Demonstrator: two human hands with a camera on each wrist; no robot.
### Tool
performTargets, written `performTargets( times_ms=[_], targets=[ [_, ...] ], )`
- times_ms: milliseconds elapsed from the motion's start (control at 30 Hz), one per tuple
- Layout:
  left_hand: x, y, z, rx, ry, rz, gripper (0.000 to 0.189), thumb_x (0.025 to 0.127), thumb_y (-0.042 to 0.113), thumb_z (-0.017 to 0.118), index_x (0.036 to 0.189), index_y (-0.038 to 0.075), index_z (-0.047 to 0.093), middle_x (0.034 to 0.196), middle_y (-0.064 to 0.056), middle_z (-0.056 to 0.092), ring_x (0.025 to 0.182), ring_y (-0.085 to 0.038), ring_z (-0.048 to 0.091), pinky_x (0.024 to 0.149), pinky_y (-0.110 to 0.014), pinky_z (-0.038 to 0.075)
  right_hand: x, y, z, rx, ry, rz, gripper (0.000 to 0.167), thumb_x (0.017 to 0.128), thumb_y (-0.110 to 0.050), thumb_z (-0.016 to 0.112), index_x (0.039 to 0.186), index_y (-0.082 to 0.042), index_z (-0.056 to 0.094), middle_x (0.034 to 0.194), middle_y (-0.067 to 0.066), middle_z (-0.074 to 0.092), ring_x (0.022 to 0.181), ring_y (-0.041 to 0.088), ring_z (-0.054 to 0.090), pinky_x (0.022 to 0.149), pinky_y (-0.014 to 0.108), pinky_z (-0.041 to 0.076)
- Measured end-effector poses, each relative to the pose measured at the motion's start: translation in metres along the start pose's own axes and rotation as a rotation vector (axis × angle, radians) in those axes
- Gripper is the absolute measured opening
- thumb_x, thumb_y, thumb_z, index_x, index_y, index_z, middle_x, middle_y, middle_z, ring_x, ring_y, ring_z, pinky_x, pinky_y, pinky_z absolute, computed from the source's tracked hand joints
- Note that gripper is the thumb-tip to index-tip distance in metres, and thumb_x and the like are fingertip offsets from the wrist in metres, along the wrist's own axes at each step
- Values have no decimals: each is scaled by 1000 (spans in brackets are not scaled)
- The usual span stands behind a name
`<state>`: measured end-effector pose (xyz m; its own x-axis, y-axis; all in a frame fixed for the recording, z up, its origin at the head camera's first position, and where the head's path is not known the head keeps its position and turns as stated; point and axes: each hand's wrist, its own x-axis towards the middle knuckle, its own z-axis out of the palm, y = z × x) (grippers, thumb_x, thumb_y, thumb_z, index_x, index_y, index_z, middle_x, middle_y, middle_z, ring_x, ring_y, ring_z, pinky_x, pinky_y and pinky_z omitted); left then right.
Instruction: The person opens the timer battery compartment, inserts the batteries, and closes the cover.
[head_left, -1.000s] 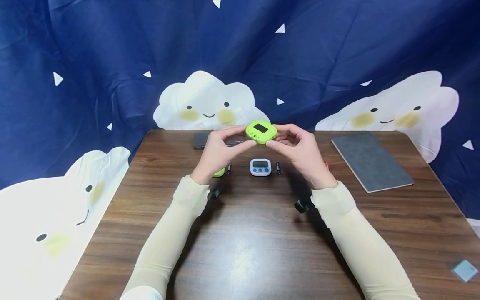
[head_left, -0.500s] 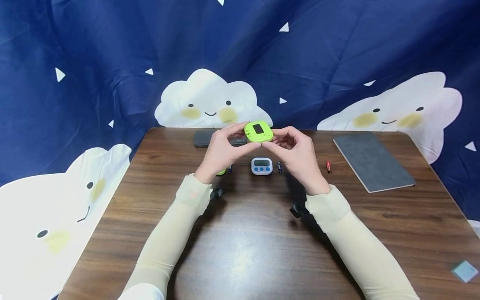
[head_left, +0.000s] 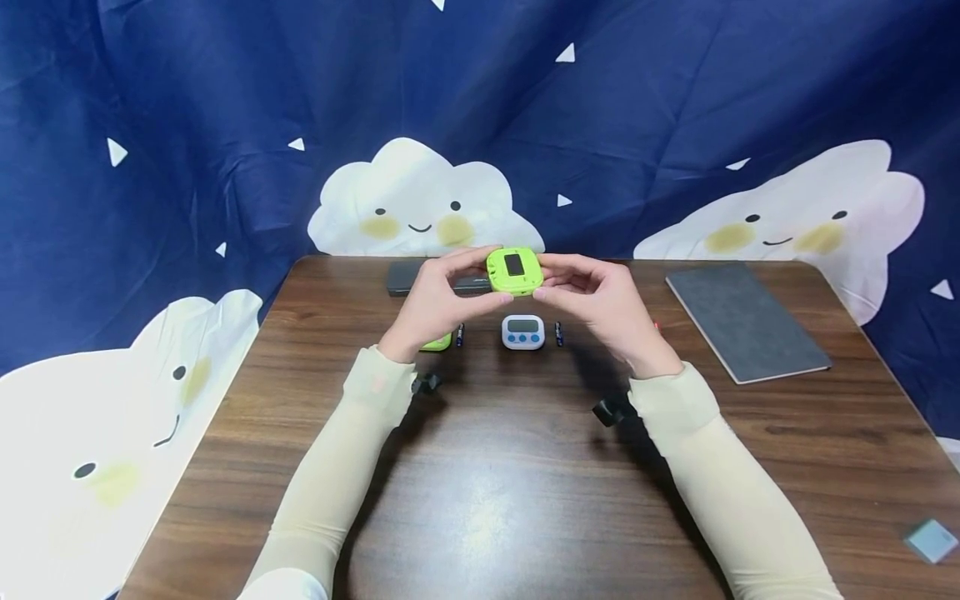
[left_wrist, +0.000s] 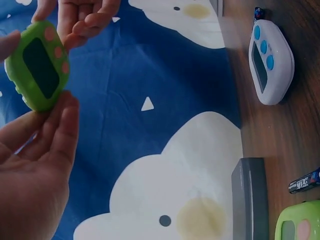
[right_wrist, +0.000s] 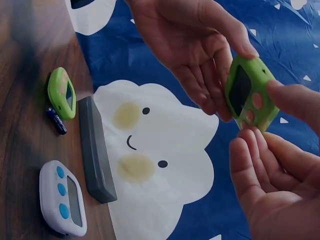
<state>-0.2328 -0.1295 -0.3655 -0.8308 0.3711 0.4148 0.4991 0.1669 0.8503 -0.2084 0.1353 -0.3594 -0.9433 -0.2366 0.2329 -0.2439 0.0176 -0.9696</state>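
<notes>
Raised above the table, a green digital timer is held between both hands by its edges. Its back, with a dark rectangle, faces up in the head view; the wrist views show the dark screen and pink buttons of the timer on the other side. My left hand pinches the left edge between thumb and fingers. On the opposite edge, my right hand pinches with thumb and fingertips. Below them lies a white timer with blue buttons, between two dark batteries. Behind my left wrist, a second green timer is partly hidden.
A dark grey case lies at the table's back edge, partly covered by my left hand. A grey notebook lies back right. A red battery barely shows beside my right wrist. A pale blue block sits at front right.
The green timer has turned and tilted slightly between my hands and shifted a little left. My right wrist moved right over the last half second, mostly covering the red battery.
</notes>
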Motion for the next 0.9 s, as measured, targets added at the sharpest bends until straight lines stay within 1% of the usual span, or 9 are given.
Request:
performTargets(
  times_ms=[133, 267, 400, 533, 633, 667, 733, 800, 900],
  targets=[
    [0, -1, 0, -57, -42, 26, 60, 90, 11, 94, 146, 9, 74, 141, -10, 78, 124, -22, 74, 118, -52, 59, 1, -2, -3, 12, -47, -1, 53, 94, 5, 85, 145, 3, 72, 111, -1, 81, 100, 9, 77, 94, 19, 65],
    [-1, -2, -1, -73, -77, 9, 62, 91, 7, 92, 149, 7, 72, 145, -12, 76, 126, -23, 72, 118, -51, 59, 0, -2, -3, -1, -79, -6, 55, 93, 6, 85, 146, 3, 70, 112, 1, 79, 99, 10, 76, 93, 19, 65],
    [-2, -1, 0, -34, -63, -25, 65, 89, 11, 94, 150, 9, 71, 145, -10, 76, 124, -22, 74, 116, -47, 60, 0, 1, -3, -41, -81, -6, 54, 94, 3, 87, 146, 0, 71, 111, 1, 78, 99, 11, 75, 91, 18, 65],
    [-2, -1, 4, -15, -28, -29, 65, 87, 18, 98, 147, 13, 74, 140, -6, 79, 118, -21, 76, 111, -49, 63, -1, 0, -4, -62, -74, 9, 55, 94, -1, 88, 147, -3, 71, 108, -1, 77, 97, 11, 74, 88, 18, 64],
    [-1, -4, 6, -15, -18, -24, 62, 87, 19, 99, 144, 15, 76, 135, -4, 81, 114, -20, 76, 110, -52, 63, 0, -2, -6, -68, -79, 58, 54, 99, -7, 85, 150, -6, 70, 106, -3, 78, 94, 10, 74, 87, 20, 64],
    [-1, -4, 6, -16, -18, -26, 61, 86, 20, 99, 143, 16, 77, 134, -4, 81, 113, -19, 76, 109, -52, 63, 1, -3, -7, -72, -84, 78, 52, 101, -10, 83, 150, -6, 70, 104, -4, 79, 93, 11, 74, 87, 21, 65],
    [-1, -6, 7, -21, -17, -23, 59, 86, 20, 99, 141, 16, 78, 132, -4, 81, 112, -19, 76, 109, -55, 63, 3, -5, -8, -69, -90, 117, 47, 104, -14, 80, 150, -5, 70, 103, -6, 80, 90, 12, 74, 86, 23, 66],
    [-1, -7, 7, -19, -14, -19, 58, 86, 20, 99, 139, 16, 79, 131, -5, 82, 111, -19, 77, 108, -57, 63, 7, -9, -9, -56, -89, 158, 44, 106, -17, 77, 147, -3, 71, 101, -6, 81, 86, 12, 74, 83, 25, 67],
    [-1, -7, 6, -3, -10, -10, 57, 85, 22, 100, 139, 17, 79, 131, -6, 82, 111, -19, 77, 107, -56, 63, 15, -15, -8, -64, -93, 206, 40, 106, -18, 77, 141, 1, 73, 97, -6, 83, 82, 11, 75, 79, 25, 68]
  ],
)
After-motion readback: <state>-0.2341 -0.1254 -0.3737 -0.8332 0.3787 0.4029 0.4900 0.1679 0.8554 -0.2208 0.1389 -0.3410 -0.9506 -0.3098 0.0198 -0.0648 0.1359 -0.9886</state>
